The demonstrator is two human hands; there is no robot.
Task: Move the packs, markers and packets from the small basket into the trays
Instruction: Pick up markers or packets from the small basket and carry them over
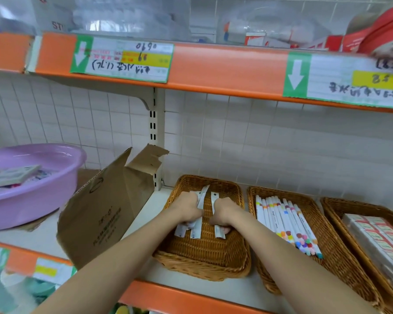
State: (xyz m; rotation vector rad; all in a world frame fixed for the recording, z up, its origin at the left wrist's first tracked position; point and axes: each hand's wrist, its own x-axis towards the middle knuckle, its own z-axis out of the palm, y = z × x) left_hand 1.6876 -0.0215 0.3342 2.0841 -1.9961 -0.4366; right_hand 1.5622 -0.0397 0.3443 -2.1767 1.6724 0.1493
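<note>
Left hand (187, 207) and right hand (225, 211) each clench thin packets (213, 201) over the wicker tray (204, 266); light, flexible, probably slippery; grasp mid-length.

Only the person's two forearms and hands showed in the head view. Both forearms were bare along their whole visible length, with no sleeve or cuff over them. The left hand (187, 208) and the right hand (225, 213) were bare as well, without gloves. No watch, bracelet or ring could be made out on the wrists or fingers. The fingers were largely hidden, so nails could not be told.
</note>
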